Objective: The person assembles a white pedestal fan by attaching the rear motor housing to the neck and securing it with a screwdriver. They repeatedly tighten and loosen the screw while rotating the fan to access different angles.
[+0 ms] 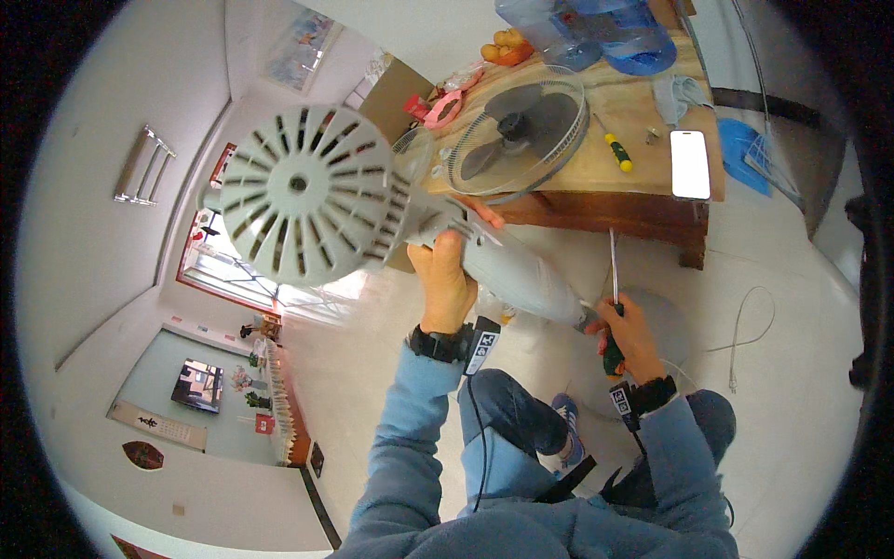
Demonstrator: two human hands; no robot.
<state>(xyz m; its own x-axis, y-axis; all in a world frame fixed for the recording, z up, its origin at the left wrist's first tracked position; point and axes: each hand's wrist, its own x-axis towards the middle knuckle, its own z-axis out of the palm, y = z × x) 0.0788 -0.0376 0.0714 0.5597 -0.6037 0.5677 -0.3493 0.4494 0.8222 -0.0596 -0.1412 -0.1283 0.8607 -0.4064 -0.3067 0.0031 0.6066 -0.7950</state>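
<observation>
A pale grey electric fan body [300,184] is tilted across the view, its slotted round motor cover at the upper left. My left hand [442,279] is wrapped around the neck below that cover. The narrower end of the fan's post reaches my right hand [633,335], which is closed around the dark green handle of a screwdriver [612,359]. The screwdriver's metal shaft points away from me, toward the table. Whether the right fingers also grip the post's end is unclear. Both wrists carry black straps with small tagged devices.
On the wooden table [652,172] lie a fan grille with dark blades [549,121], a yellow-green screwdriver [619,154], a phone [690,165], a cloth [680,98] and blue water jugs [633,42]. A power cord [733,359] lies on the floor at right.
</observation>
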